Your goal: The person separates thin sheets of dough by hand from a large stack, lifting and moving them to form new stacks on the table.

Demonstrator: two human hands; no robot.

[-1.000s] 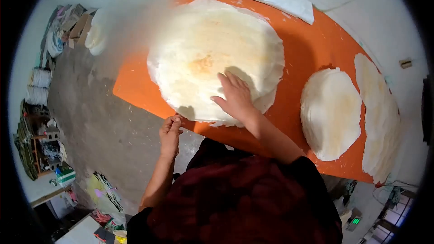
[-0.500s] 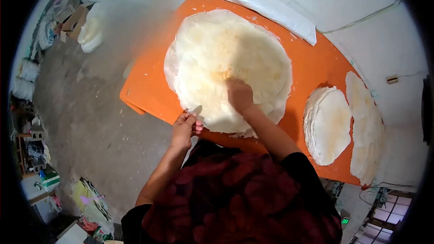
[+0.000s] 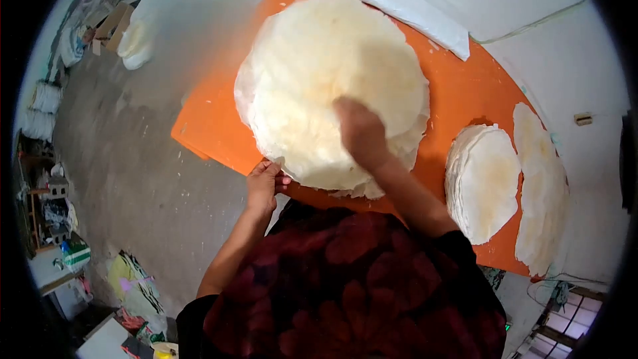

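A stack of large, thin, round, pale cream flatbreads point(image 3: 312, 60) lies on an orange table point(image 3: 212, 119), its edges ragged and uneven. At the stack's near left edge, my left hand point(image 3: 262, 185) pinches the rim of the top flatbread between thumb and fingers. My right hand point(image 3: 362, 134) is over the middle of the same flatbread, its fingers bunched toward the surface and smeared by motion. A shadow falls across the flatbread beside it.
To the right, a stack of folded flatbreads point(image 3: 484, 183) stands beside more flat sheets point(image 3: 538, 193) near the table edge. A white plastic-wrapped roll point(image 3: 379, 6) runs along the back by the wall. Across the grey floor point(image 3: 133, 159) at left are a cardboard box point(image 3: 114, 25) and cluttered shelves point(image 3: 50, 206).
The top surface looks paler and smoother, and crumbs seen near my right hand no longer show. My left hand stays at the rim; my right hand has moved slightly rightward and toward me.
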